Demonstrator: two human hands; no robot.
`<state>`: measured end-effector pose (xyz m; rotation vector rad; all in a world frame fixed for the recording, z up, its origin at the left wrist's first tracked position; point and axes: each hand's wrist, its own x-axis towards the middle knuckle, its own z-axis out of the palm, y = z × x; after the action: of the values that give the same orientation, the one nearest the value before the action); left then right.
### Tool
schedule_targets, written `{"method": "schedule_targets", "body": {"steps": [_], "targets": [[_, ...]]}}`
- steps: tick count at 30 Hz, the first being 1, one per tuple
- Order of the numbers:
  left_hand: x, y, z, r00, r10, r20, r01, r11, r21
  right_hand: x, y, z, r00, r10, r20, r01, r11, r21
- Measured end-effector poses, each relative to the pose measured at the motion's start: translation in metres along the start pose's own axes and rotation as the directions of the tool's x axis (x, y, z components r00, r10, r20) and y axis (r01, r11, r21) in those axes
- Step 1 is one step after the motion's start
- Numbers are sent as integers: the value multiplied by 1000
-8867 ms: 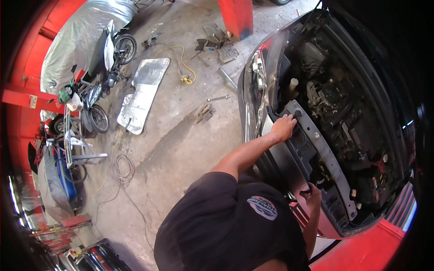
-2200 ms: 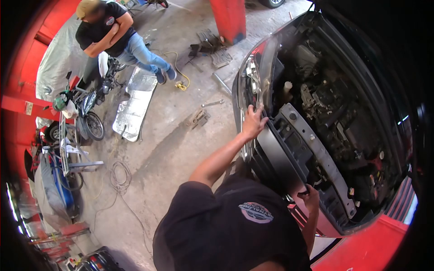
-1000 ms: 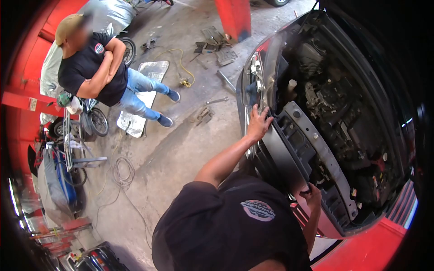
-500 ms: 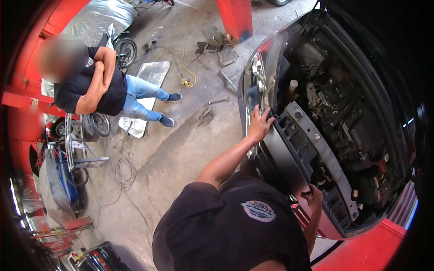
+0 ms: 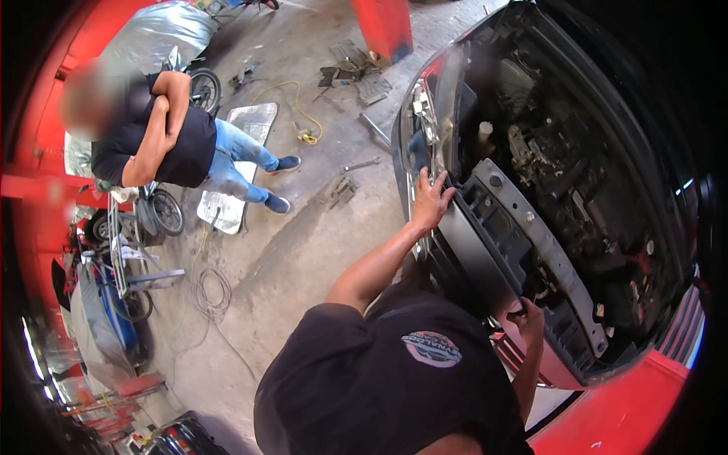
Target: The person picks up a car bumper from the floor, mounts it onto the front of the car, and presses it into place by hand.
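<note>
An open-hooded car fills the right side, with its dark engine bay (image 5: 561,174) and a grey metal crossbar (image 5: 542,250) along the front. My left hand (image 5: 431,201) lies with fingers spread where the headlight (image 5: 422,114) meets the upper corner of the bumper cover (image 5: 474,243). Lower down, my right hand (image 5: 528,320) is curled over the cover's inner edge near the crossbar; its fingertips are partly hidden.
A person (image 5: 163,140) stands at the left with folded arms, beside a silver sunshade (image 5: 221,212). Motorcycles, a coiled hose (image 5: 211,294), a wrench (image 5: 362,164), a yellow cable (image 5: 307,139), loose metal parts (image 5: 353,68) and a red pillar (image 5: 383,30) are also around.
My left hand has moved from the crossbar's end to the headlight corner, while my right hand has stayed at the cover's edge. A person with folded arms has come into view at the left.
</note>
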<state>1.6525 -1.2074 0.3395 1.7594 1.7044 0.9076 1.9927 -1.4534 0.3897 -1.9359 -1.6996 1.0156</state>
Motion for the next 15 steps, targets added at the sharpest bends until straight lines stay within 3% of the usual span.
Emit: {"method": "schedule_targets", "body": {"steps": [3,4,5,6,7,8,11,15], "targets": [[2,-9,7,999,30,-21,-29,998,63,-3,9,4,1000,-22,-10,22,998,52],[3,-12,10,997,57,-44,-55,997,58,-3,22,10,999,41,-9,-39,989,144],[4,-10,6,997,59,-43,-57,998,38,-4,17,8,998,-43,-54,41,998,-42],[8,-11,5,995,89,-35,-88,995,35,-5,-2,0,994,109,10,-107,989,-105],[11,-10,2,994,109,-24,-107,993,41,-8,36,12,996,84,-1,-83,983,-164],[12,-7,-1,994,107,-5,-106,994,33,-9,27,9,992,122,8,-118,972,-202],[15,4,-8,971,240,-15,-238,966,101,-10,23,10,997,48,-61,-60,979,-196],[27,27,-12,934,320,157,-351,904,244,-7,14,6,999,39,-36,-46,973,-226]]}}
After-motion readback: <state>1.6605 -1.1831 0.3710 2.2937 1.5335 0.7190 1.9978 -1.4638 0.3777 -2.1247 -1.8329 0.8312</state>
